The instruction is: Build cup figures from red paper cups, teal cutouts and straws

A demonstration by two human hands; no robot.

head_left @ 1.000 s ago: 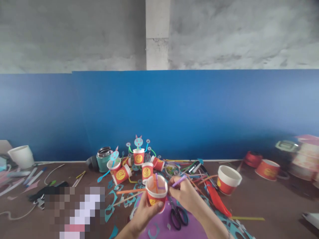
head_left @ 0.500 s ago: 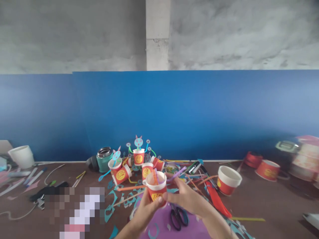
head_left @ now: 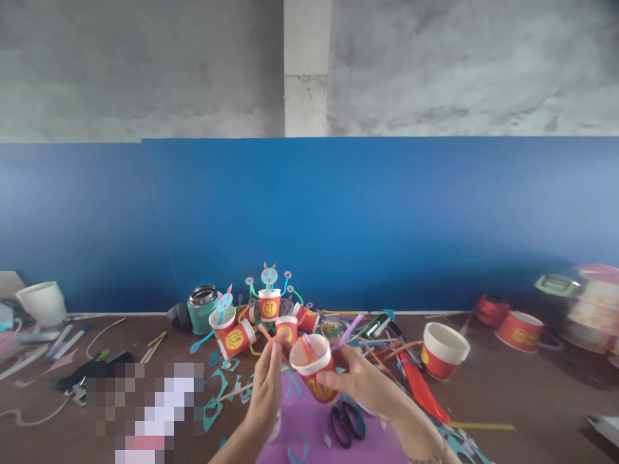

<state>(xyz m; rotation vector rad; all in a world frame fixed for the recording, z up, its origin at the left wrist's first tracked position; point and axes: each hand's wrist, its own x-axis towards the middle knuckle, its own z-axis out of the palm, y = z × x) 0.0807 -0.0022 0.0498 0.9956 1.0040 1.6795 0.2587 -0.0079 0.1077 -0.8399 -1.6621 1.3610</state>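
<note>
My right hand (head_left: 360,380) is wrapped round a red and white paper cup (head_left: 323,385) with a yellow emblem, tilted above a purple sheet (head_left: 309,444). An orange straw and a purple straw (head_left: 351,328) run into the cup; the purple one sticks out on the right. On the cup's left side, my left hand (head_left: 267,380) pinches the orange straw (head_left: 264,332), whose end points up and left. Black scissors (head_left: 347,424) lie on the sheet below the cup. Just behind stand red cups, one with a blue cat-like paper face (head_left: 269,276) and straw arms.
Blue paper scraps (head_left: 213,412) are scattered at the left. Another paper cup (head_left: 443,351), a red plastic wrapper (head_left: 423,390) and a yellow straw (head_left: 483,425) lie at the right. A teal flask (head_left: 203,310) stands behind, before a blue wall panel (head_left: 309,225).
My left hand has left the cup's side and taken hold of the orange straw, which has swung upward. In my right hand the cup has shifted right and tilted.
</note>
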